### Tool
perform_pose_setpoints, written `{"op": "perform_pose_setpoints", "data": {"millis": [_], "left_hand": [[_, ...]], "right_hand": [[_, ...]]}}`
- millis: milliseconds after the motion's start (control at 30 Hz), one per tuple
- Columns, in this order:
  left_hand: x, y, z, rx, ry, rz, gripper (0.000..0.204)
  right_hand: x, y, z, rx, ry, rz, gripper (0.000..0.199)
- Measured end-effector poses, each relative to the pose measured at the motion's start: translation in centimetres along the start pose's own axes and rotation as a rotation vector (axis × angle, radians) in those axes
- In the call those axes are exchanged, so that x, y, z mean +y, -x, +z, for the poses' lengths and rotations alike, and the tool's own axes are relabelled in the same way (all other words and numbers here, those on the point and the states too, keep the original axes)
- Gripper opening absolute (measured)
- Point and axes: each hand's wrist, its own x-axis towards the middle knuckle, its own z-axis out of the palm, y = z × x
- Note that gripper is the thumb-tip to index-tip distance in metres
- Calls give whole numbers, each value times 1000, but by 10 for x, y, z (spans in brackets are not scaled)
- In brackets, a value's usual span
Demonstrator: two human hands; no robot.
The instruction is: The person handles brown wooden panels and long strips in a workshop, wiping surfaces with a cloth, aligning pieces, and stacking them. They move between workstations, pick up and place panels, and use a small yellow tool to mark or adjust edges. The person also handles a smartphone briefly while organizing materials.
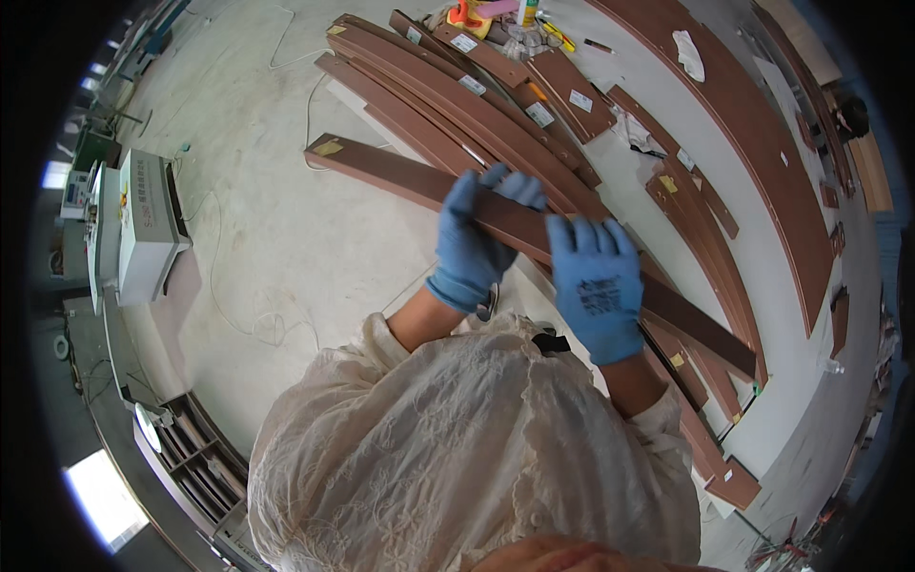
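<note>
- Across the front of the body, 1 long, narrow, straight-edged brown board is held in 2 hands, slanted from upper left to lower right.
- Left hand, in a blue work glove: closed around the board left of its middle, thumb on the near side, fingers past the far edge.
- Right hand, gloved in the same blue, dark print on its back: laid over the board from the near side, fingers bent over the far edge. Thumb hidden; grip tightness cannot be told.
- Hands are set near each other, a short stretch of board left bare between them.
- Board's left end is marked with a small yellow patch and is seen over pale grey floor. Right end is seen over other brown pieces; contact with them cannot be told.
- Beyond the hands, several long brown strips are laid side by side.
- Farther right, 1 short, wide brown panel with a white label is seen, then 1 large, curved-looking brown panel with a crumpled white cloth on it.
- At far left, 1 white, box-shaped machine is stood on the floor, with thin pale cable strewn nearby.
</note>
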Motion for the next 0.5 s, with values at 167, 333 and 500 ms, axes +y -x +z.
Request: {"op": "perform_pose_setpoints", "data": {"millis": [167, 333, 500], "left_hand": [[57, 0, -36, 29, 152, 34, 44], [110, 31, -66, 164, 72, 119, 44], [144, 72, -106, 320, -57, 199, 46]], "right_hand": [[-11, 7, 7, 27, -203, -12, 51], [68, 84, 37, -117, -726, -58, 55], [83, 116, 125, -264, -1307, 631, 48]]}}
